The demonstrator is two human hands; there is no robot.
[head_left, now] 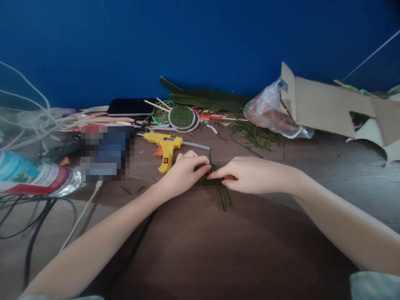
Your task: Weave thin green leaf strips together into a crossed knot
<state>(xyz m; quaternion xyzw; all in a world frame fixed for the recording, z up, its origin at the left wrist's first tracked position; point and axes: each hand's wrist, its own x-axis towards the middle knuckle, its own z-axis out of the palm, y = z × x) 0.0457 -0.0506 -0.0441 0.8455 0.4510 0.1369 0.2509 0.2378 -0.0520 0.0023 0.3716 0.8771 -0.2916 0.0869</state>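
The yellow glue gun [165, 150] lies on the brown table [218, 250], and I use it as the landmark. Just to the right of the glue gun and a little nearer to the person, both hands meet over a small bundle of green leaf strips [223, 199].

The left hand [187, 168] is almost touching the handle of the glue gun. Its fingers are curled and closed, and the fingertips press on the strips. The right hand [250, 175] comes from the side farther from the glue gun. Its thumb and first finger are pinched together on the same strips, so the two hands touch each other at the fingertips. The loose ends of the strips come out below the hands, toward the person.

Behind the glue gun, near the blue wall, there are round green woven discs [181, 116] and a dark phone [131, 107] to the left of them. Far to the right of the glue gun stand a plastic bag [271, 112] and a piece of cardboard [328, 104]. Left of the glue gun lies a bottle with a label [31, 177].
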